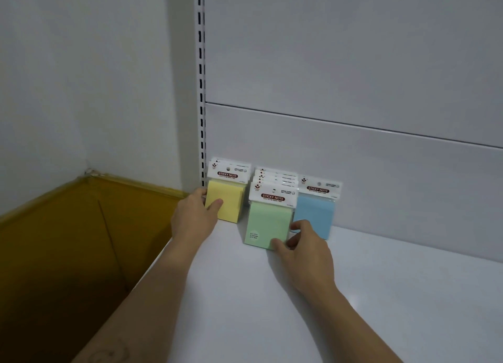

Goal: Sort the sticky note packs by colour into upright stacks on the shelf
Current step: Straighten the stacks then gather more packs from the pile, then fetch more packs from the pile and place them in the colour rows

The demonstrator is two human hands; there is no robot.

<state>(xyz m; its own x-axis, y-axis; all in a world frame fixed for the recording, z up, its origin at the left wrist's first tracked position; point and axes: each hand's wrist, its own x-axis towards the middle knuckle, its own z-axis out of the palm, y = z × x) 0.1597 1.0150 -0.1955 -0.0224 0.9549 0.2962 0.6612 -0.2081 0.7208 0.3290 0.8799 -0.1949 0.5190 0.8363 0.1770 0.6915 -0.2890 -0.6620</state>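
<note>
Presently the upright green stack (265,221) is pinched at its lower right corner by the right hand (304,251), while the yellow stack (228,199) leftward is clasped by the left hand (193,218).

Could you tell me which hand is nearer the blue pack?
Right: right hand beside the blue pack, on the green stack; left hand away, on the yellow stack.

We've got one head cam only, wide-angle: looks forward and down onto the shelf (272,308), close in, facing its back panel (353,172) slightly from the left.
</note>
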